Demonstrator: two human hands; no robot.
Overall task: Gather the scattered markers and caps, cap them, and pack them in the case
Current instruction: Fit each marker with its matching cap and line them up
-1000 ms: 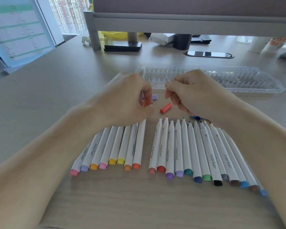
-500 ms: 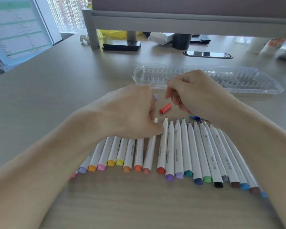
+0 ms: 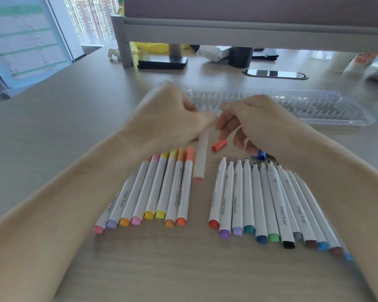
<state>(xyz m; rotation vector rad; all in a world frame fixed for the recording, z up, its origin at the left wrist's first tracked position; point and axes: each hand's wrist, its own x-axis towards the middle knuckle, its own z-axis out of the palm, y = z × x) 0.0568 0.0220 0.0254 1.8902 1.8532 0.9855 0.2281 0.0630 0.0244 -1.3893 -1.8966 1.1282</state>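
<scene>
Pale wood-grain worktop (image 3: 63,131). At left lies a row of capped white markers with pastel ends (image 3: 163,192). Beside it the left hand (image 3: 172,120) pinches the top of a blurred white marker with a pink end (image 3: 200,160). A red cap (image 3: 219,145) lies loose nearby. Curled fingers of the right hand (image 3: 260,120) meet the left; whether they hold anything cannot be told. At right lie uncapped white markers (image 3: 258,199), with the clear plastic case (image 3: 325,105) behind both hands.

A black phone (image 3: 163,62) lies near a dark cup (image 3: 240,57) (far back).
</scene>
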